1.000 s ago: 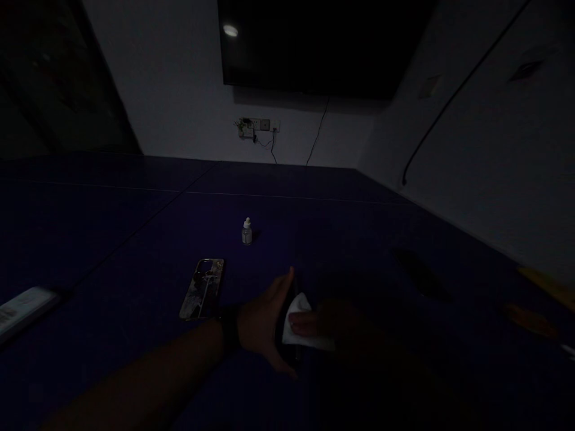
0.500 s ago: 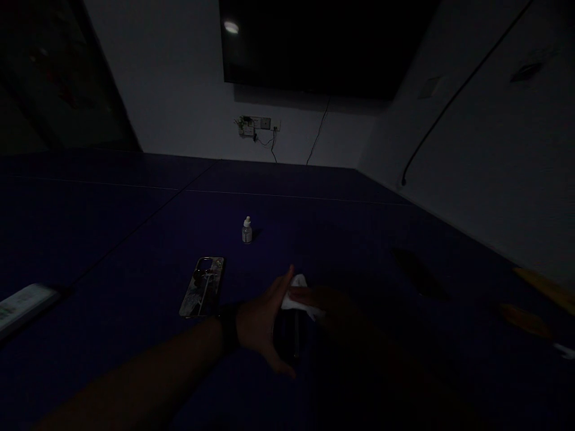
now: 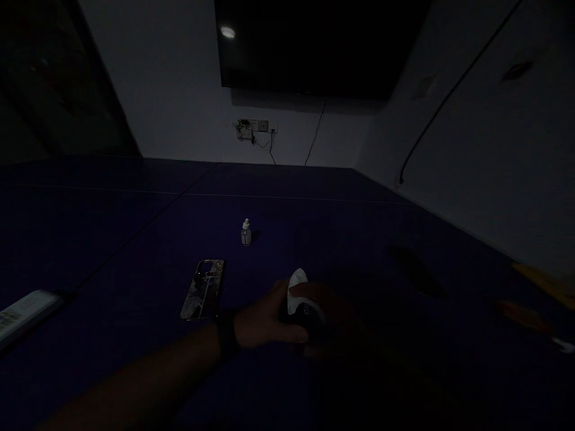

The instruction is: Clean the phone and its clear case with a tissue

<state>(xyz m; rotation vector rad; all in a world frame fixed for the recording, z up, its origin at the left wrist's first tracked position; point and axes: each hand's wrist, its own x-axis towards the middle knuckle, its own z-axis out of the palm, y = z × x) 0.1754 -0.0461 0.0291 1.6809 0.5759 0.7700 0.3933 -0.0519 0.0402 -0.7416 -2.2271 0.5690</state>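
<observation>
Dim light hides much of the detail around my hands. My left hand [image 3: 265, 323], with a dark band at its wrist, grips a dark glossy phone [image 3: 309, 317] by its side, thumb toward me. My right hand [image 3: 330, 302], largely in shadow, presses a folded white cloth [image 3: 296, 284] against the phone's far part. Left of my hands, a patterned phone case [image 3: 203, 290] lies flat on the blue surface [image 3: 148, 353]. Beyond them stands a small dropper bottle [image 3: 246, 233] with a white cap.
A white power strip [image 3: 27, 311] lies at the left edge. To the right are a dark flat object [image 3: 415, 269], an orange-brown item [image 3: 523, 314] and a yellow strip [image 3: 545, 281] by the wall. A large screen [image 3: 309, 48] hangs above sockets [image 3: 254, 127] with cables.
My left hand has closed from a wide spread onto the phone, which is now tilted. My right hand and the white cloth have stayed near the phone's far end.
</observation>
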